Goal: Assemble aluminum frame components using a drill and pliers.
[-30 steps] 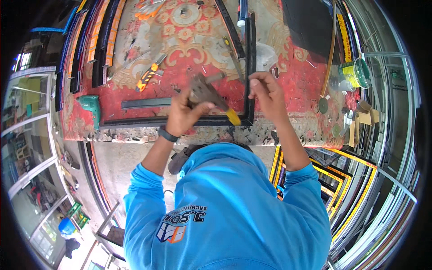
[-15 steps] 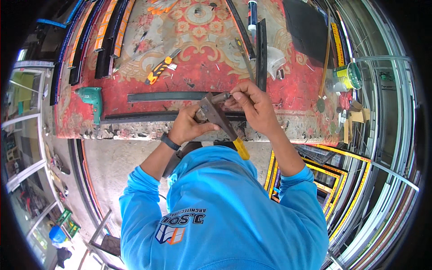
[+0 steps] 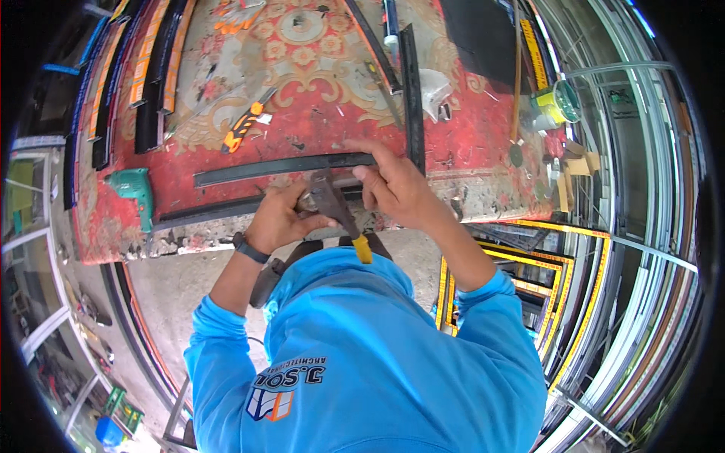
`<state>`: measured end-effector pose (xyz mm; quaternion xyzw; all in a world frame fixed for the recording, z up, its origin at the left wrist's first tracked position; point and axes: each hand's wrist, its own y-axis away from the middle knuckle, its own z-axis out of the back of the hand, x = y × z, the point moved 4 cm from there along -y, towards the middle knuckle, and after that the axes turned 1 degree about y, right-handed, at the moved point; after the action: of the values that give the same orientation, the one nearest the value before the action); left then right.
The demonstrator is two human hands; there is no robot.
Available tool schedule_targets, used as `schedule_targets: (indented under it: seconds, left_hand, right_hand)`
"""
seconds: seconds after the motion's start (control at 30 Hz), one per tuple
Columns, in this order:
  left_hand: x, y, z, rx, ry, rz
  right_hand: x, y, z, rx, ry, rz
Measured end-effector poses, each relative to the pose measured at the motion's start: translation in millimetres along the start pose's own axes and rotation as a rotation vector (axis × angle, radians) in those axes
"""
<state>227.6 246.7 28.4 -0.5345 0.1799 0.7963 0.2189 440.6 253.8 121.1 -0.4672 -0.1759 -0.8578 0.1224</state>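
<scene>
A brown hand riveter (image 3: 332,202) with a yellow grip is held in my left hand (image 3: 278,220), over the near edge of the table. Its yellow end points back toward my body. Just right of the tool is my right hand (image 3: 399,189), its index finger stretched out to the left and the other fingers partly curled; I see nothing held in it. A dark flat metal strip (image 3: 264,169) lies on the table beyond both hands. Nearer, a black profile (image 3: 215,213) runs along the edge, partly hidden by my left hand and the riveter.
On the red patterned table covering (image 3: 302,72) lie a green drill (image 3: 134,190), an orange utility knife (image 3: 243,130), a sealant tube (image 3: 390,24), a clear plastic bag (image 3: 433,92) and long black bars (image 3: 413,98). Yellow-edged frames (image 3: 563,230) stand below on the right, beside racked profiles.
My right fingers have come away from the riveter's end, and the index finger has straightened. The riveter has turned and sits lower in my left hand. The whole view has shifted slightly.
</scene>
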Motion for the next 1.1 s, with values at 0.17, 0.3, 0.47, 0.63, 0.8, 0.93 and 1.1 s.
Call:
schedule_targets:
  seconds: [0.17, 0.3, 0.47, 0.63, 0.8, 0.93, 1.1]
  left_hand:
    - [16, -9, -18, -0.015, 0.541, 0.066]
    - [50, -17, -19, 0.049, 0.669, 0.322]
    - [73, -5, -1, 0.192, 0.235, 0.455]
    - [100, 6, -10, 0.170, -0.117, 0.268]
    - [100, 19, -18, 0.114, -0.186, 0.306]
    - [97, 37, -29, 0.081, -0.250, 0.364]
    - [107, 49, -42, 0.032, -0.294, 0.354]
  right_hand:
    - [-36, 1, -4, -0.068, -0.343, -0.188]
    - [-172, -15, 63, -0.478, -0.132, -0.278]
    - [-276, -6, 84, -0.359, -0.060, -0.623]
    - [-303, -3, 79, -0.103, -0.391, -0.616]
    - [-283, 17, 73, -0.172, -0.424, -0.501]
    - [-251, 56, 70, -0.288, -0.525, -0.383]
    - [-261, 104, 47, -0.129, -0.239, -0.272]
